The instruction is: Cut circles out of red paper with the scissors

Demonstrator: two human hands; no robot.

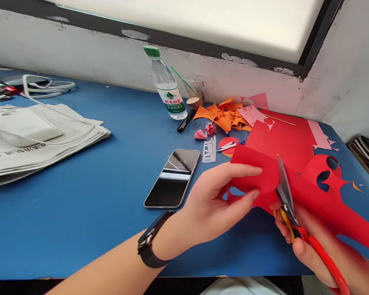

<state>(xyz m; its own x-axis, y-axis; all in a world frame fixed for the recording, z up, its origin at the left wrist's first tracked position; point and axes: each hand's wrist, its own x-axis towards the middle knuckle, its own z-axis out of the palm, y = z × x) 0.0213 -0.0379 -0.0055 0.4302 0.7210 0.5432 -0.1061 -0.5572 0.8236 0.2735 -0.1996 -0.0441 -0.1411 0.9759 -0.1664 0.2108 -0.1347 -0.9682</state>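
Scissors meet red paper above our blue desk.
Our left grip is clamped on the red paper, our right grip on the scissors; beyond the phone, we read 农夫山泉 and 饮用纯净水 on the label of a water bottle.

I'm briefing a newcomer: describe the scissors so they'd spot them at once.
To the right over the blue table, find red paper in the left hand. The scissors are in the right hand, blades at that paper. Metal blades and red-and-yellow handles set them apart from paper scraps.
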